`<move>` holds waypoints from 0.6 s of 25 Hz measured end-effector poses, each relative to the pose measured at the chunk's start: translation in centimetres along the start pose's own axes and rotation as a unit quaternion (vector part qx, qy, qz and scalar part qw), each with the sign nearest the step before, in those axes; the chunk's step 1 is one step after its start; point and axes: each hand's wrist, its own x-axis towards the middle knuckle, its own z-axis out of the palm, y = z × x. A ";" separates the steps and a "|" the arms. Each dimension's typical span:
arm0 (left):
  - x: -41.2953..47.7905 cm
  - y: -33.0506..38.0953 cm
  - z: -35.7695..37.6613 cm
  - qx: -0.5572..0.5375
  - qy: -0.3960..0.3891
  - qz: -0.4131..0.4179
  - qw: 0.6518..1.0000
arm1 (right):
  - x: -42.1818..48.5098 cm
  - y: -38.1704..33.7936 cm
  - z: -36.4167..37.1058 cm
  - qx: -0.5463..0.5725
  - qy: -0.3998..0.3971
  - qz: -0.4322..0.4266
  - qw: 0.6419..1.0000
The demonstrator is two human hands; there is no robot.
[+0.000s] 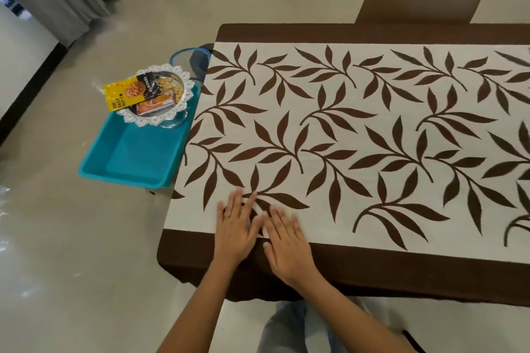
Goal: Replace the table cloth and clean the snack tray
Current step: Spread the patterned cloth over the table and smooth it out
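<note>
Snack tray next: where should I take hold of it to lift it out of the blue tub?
Probably by the scalloped rim of the snack tray, one hand on each side, from above. It sits on a glass pedestal in the blue tub, with loose snack packets overhanging, so keep it level.

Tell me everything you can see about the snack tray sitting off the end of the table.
The snack tray is a round, shiny, silver-looking plate with a scalloped white beaded rim, raised on a clear pedestal foot. It stands upright in the far end of a turquoise plastic bin beside the table's left end. It holds snack packets, including a yellow nut pouch overhanging its rim.
</note>
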 end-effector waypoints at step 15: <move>-0.2 16.6 7.0 0.030 -0.014 0.025 0.999 | -10.1 17.4 -5.0 -0.007 0.042 0.089 0.995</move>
